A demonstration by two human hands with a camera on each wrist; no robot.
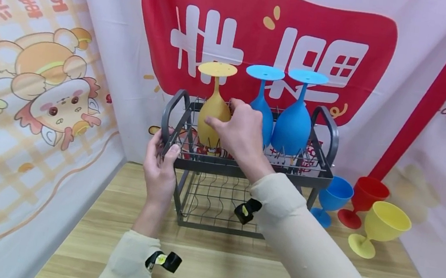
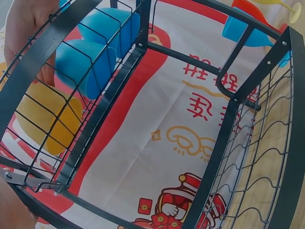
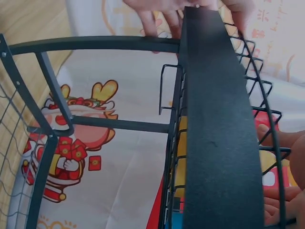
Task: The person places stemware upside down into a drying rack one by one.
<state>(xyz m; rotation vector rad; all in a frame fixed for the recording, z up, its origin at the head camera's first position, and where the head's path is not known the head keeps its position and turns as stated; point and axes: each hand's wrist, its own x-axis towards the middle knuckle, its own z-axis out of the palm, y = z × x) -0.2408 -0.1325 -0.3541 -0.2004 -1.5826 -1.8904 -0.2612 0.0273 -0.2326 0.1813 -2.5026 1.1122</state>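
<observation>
A dark metal two-tier rack [image 1: 252, 173] stands on the wooden table. On its top tier a yellow goblet [image 1: 210, 109] is upside down, its round foot uppermost. My right hand [image 1: 245, 130] holds its bowl, with the thumb across the front and the fingers along the right side; the far fingertips are partly hidden. Two blue goblets [image 1: 292, 124] are also inverted, to the right of the yellow one, the nearer of them partly behind my hand. My left hand [image 1: 160, 163] grips the rack's left front corner, the thumb over the top rail.
To the right of the rack a blue goblet [image 1: 336, 194], a red goblet [image 1: 369, 196] and a yellow goblet [image 1: 387, 221] stand upright on the table [image 1: 197, 272]. Behind the rack hangs a cloth with a red panel [image 1: 244, 10]. A printed cloth [image 1: 43, 87] borders the left side.
</observation>
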